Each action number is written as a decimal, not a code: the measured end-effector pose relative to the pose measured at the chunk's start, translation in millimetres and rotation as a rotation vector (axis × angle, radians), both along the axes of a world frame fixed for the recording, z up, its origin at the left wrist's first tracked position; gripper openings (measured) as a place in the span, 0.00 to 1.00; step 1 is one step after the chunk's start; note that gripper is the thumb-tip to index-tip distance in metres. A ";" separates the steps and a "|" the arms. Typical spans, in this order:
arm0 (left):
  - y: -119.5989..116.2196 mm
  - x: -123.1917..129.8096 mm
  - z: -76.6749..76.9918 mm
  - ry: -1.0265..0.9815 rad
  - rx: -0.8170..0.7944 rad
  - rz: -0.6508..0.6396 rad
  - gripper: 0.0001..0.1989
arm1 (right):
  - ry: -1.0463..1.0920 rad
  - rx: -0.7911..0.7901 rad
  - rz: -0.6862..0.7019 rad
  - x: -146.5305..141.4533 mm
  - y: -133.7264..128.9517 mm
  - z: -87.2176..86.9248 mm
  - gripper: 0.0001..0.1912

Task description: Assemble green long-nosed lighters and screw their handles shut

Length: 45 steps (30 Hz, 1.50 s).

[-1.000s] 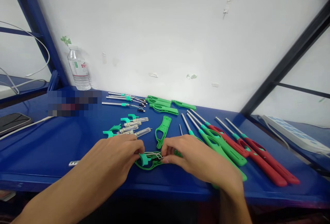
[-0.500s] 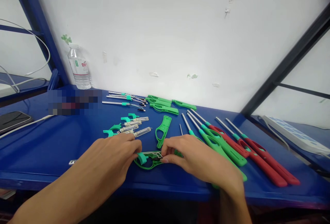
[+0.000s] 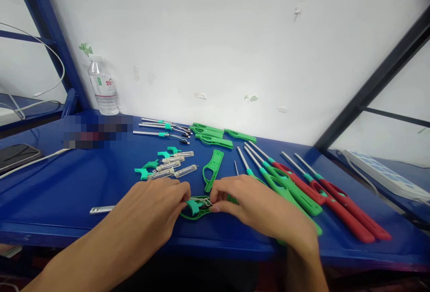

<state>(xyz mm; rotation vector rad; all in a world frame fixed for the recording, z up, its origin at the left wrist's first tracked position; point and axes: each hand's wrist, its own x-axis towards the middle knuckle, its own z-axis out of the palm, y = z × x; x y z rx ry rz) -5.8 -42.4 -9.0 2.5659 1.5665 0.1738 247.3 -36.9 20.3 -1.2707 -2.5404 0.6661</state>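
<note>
In front of me lies a green lighter shell half (image 3: 192,216), its hollow side up. My left hand (image 3: 159,200) is closed at the shell's left end, with thumb and forefinger pinching a teal trigger (image 3: 193,206). A thin metal wire (image 3: 204,200) runs from the trigger area across the shell. Its right end meets the fingertips of my right hand (image 3: 247,200), closed in a pinch over the shell; the fingers cover the exact grip. Just behind the hands lies another green shell half (image 3: 213,169).
Left of centre lie several clear fuel tanks with teal parts (image 3: 169,165); behind them, metal tubes with wires (image 3: 161,135) and green shell halves (image 3: 214,142). Whole green lighters (image 3: 297,193) and red lighters (image 3: 352,207) lie right. A bottle (image 3: 102,88) stands against the wall.
My left hand has shifted a little to the right, and the teal trigger has moved with it. More of a metal tube shows beside my left forearm. My right hand stays put.
</note>
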 end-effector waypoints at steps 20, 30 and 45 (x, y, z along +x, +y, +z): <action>-1.5 11.7 12.6 0.073 -0.077 0.014 0.11 | 0.014 0.069 0.033 -3.8 -0.2 6.1 0.06; 3.1 2.1 1.0 -0.009 -0.022 -0.065 0.21 | -0.007 0.058 0.024 -4.6 -0.6 5.3 0.06; 7.6 3.4 -1.5 0.072 0.038 -0.092 0.21 | -0.068 0.038 -0.021 -3.7 -0.4 1.7 0.05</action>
